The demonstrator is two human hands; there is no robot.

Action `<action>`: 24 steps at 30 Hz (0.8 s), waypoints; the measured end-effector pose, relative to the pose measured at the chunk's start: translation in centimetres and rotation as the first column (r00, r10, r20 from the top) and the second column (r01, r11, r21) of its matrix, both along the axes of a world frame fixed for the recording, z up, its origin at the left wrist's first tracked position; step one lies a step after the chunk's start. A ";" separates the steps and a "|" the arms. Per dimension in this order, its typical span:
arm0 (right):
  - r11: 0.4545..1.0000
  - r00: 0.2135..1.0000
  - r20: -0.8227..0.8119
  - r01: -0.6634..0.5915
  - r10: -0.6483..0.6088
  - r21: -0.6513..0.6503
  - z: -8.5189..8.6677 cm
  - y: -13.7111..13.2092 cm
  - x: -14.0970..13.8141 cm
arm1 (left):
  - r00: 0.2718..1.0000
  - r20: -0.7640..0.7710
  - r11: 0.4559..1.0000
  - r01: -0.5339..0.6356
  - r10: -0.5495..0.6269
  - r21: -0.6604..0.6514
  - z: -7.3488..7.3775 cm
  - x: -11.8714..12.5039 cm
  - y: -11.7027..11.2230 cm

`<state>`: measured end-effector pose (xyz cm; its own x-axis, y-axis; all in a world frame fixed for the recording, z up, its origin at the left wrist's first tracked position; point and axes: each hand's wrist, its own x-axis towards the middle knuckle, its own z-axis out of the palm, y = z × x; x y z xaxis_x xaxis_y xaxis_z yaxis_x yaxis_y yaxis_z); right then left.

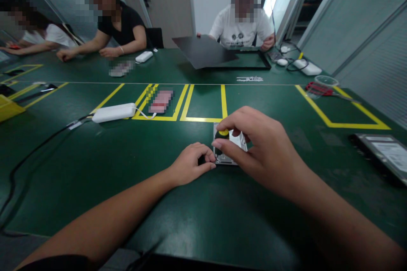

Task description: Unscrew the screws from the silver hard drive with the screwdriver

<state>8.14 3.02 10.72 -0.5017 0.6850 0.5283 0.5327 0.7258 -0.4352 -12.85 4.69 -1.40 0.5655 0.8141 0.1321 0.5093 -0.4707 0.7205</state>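
Observation:
A small silver hard drive [226, 159] lies flat on the green table in front of me. My right hand [254, 135] grips a stubby screwdriver [222, 134] with a yellow and black handle between thumb and fingertips. The screwdriver stands upright over the drive's left part; its tip is too small to make out. My left hand [193, 161] rests on the table, its thumb and curled fingers closed at the drive's lower left edge. My right hand hides much of the drive's right side.
A larger hard drive [381, 152] lies at the right. Yellow tape outlines [203, 119] mark the table [143, 203]. A white power strip [113, 112] with a black cable is at left, near a phone [161, 101]. Across the table, a person holds a dark panel [203, 51]; others sit left.

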 end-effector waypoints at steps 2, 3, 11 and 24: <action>1.000 1.000 0.007 0.017 -0.017 0.022 -0.2 0.1 0.0 | 1.000 0.001 1.000 -0.001 0.001 0.003 0.1 0.0 0.0; 0.999 1.000 0.008 0.026 -0.026 0.033 -0.3 0.1 0.0 | 1.000 0.005 1.000 -0.003 0.003 0.010 0.1 0.0 0.0; 1.000 1.000 -0.013 0.018 -0.018 -0.007 -0.2 -0.2 -0.1 | 1.000 0.012 0.999 0.008 -0.008 0.037 -0.1 0.0 0.0; 0.999 0.998 -0.051 0.034 -0.033 0.020 -0.3 0.1 -0.1 | 0.999 0.038 0.999 0.013 -0.015 0.045 -0.1 0.0 0.0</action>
<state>8.04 3.10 10.38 -0.4508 0.6897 0.5666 0.5344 0.7170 -0.4476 -12.90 4.70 -1.50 0.5705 0.7990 0.1899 0.4746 -0.5095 0.7177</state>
